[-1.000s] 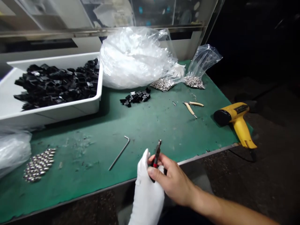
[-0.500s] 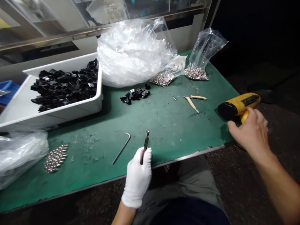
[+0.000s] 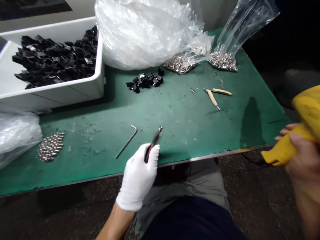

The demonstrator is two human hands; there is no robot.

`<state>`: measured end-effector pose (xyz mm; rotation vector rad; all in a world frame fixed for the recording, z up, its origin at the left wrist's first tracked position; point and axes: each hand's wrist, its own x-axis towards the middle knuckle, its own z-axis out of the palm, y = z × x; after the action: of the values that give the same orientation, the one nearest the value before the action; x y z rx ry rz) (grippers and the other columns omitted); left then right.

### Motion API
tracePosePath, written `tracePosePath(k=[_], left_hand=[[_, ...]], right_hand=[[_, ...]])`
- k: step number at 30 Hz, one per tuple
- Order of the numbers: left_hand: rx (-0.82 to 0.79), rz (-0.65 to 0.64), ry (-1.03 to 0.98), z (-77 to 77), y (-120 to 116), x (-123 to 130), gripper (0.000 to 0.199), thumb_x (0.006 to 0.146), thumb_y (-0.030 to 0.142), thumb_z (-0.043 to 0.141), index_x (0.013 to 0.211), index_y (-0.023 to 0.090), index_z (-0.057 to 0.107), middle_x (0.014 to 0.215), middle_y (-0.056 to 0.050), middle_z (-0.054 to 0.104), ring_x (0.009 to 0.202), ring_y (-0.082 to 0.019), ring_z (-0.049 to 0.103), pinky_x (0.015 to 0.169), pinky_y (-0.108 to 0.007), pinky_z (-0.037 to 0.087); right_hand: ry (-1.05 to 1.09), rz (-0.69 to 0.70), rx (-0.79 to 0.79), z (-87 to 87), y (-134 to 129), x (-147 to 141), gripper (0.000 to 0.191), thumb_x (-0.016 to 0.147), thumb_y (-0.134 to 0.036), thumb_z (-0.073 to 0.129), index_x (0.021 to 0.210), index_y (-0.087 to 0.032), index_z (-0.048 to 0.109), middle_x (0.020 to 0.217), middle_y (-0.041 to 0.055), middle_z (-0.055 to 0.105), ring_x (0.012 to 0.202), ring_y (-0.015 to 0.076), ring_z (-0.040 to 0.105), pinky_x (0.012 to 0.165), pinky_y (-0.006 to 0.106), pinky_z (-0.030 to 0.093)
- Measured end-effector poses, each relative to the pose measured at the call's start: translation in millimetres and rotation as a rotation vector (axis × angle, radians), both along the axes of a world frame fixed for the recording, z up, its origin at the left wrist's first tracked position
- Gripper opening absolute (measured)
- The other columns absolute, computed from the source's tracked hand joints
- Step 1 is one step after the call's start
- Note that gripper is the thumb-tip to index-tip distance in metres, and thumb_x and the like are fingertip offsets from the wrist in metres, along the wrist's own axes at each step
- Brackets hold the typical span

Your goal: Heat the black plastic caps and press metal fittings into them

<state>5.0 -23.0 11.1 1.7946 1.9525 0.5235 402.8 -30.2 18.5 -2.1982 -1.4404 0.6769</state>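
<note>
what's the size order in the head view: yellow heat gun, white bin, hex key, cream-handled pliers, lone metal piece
White bin
Yellow heat gun, partly out of frame
Hex key and cream-handled pliers, too close to rank
Lone metal piece

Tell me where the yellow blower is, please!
The yellow blower is at the head view's right edge, gripped in the right hand, right of the cream-handled pliers.

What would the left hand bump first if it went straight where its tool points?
Probably the bag of metal bits by the big plastic bag, passing right of the small black pile. I can't tell how high the left hand is, though.
</note>
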Motion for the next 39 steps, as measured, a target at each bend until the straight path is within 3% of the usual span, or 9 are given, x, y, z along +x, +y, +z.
tracePosePath(k=[1, 2, 3, 5, 10, 15, 21, 39], left_hand=[[0.034, 0.029, 0.032, -2.6, 6, -1, 0.038, 0.1, 0.053, 0.045, 0.107, 0.022, 0.065, 0.099, -0.008, 0.074, 0.088, -0.025, 0.07, 0.084, -0.034, 0.05], [0.058, 0.068, 0.055, -5.5, 13, -2, 0.039, 0.1, 0.053, 0.045, 0.108, 0.021, 0.065, 0.1, -0.009, 0.074, 0.089, -0.026, 0.07, 0.084, -0.034, 0.05], [0.075, 0.108, 0.069, -8.6, 18, -1, 0.041, 0.1, 0.053, 0.044, 0.11, 0.02, 0.065, 0.1, -0.009, 0.074, 0.09, -0.026, 0.071, 0.083, -0.035, 0.05], [0.104, 0.174, 0.079, -14.7, 26, 1, 0.043, 0.1, 0.054, 0.044, 0.113, 0.019, 0.066, 0.1, -0.01, 0.074, 0.091, -0.026, 0.071, 0.083, -0.034, 0.05], [0.244, 0.278, 0.072, -25.6, 27, 6, 0.041, 0.1, 0.053, 0.047, 0.11, 0.019, 0.068, 0.092, -0.007, 0.074, 0.083, -0.021, 0.07, 0.079, -0.031, 0.05], [0.376, 0.328, 0.079, -34.7, 20, 5, 0.041, 0.1, 0.05, 0.048, 0.112, 0.016, 0.068, 0.097, -0.01, 0.075, 0.09, -0.022, 0.072, 0.085, -0.031, 0.052], [0.449, 0.325, 0.112, -44.7, 18, 7, 0.041, 0.098, 0.049, 0.052, 0.115, 0.014, 0.067, 0.106, -0.013, 0.074, 0.096, -0.025, 0.072, 0.087, -0.033, 0.053], [0.441, 0.358, 0.11, -45.3, 19, 6, 0.046, 0.098, 0.051, 0.052, 0.118, 0.012, 0.066, 0.107, -0.015, 0.075, 0.099, -0.026, 0.073, 0.089, -0.035, 0.055]], right_hand=[[0.091, -0.061, 0.123, 2.6, -8, -15, 0.053, 0.095, -0.044, 0.006, 0.145, -0.038, 0.023, 0.142, 0.0127, 0.042, 0.128, 0.0371, 0.051, 0.092, 0.055, 0.051], [0.328, -0.118, 0.246, 4.8, -14, -30, 0.044, 0.096, -0.043, 0.017, 0.13, -0.035, 0.044, 0.124, 0.0134, 0.052, 0.111, 0.035, 0.06, 0.085, 0.051, 0.053], [0.544, -0.15, 0.292, 6.1, -19, -46, 0.035, 0.096, -0.044, 0.026, 0.111, -0.032, 0.055, 0.105, 0.0121, 0.055, 0.093, 0.0311, 0.062, 0.078, 0.046, 0.053], [0.905, -0.103, 0.28, 4.0, -22, -73, 0.026, 0.097, -0.047, 0.042, 0.089, -0.028, 0.059, 0.082, 0.007, 0.051, 0.071, 0.0243, 0.056, 0.067, 0.04, 0.051], [1.238, 0.274, 0.116, -32.0, -19, -105, 0.026, 0.094, -0.049, 0.057, 0.1, -0.025, 0.063, 0.081, 0.0038, 0.054, 0.071, 0.0202, 0.052, 0.067, 0.035, 0.046], [1.349, 0.382, -0.023, -58.1, -12, -108, 0.027, 0.097, -0.046, 0.054, 0.105, -0.022, 0.064, 0.088, 0.0046, 0.056, 0.073, 0.0187, 0.055, 0.068, 0.033, 0.045], [1.334, 0.387, -0.059, -52.9, -7, -110, 0.027, 0.093, -0.046, 0.06, 0.1, -0.021, 0.065, 0.083, 0.0042, 0.057, 0.069, 0.0177, 0.056, 0.064, 0.032, 0.046], [1.312, 0.389, -0.135, -52.6, -10, -105, 0.026, 0.096, -0.046, 0.057, 0.104, -0.022, 0.066, 0.086, 0.0038, 0.062, 0.074, 0.0172, 0.059, 0.067, 0.03, 0.05]])
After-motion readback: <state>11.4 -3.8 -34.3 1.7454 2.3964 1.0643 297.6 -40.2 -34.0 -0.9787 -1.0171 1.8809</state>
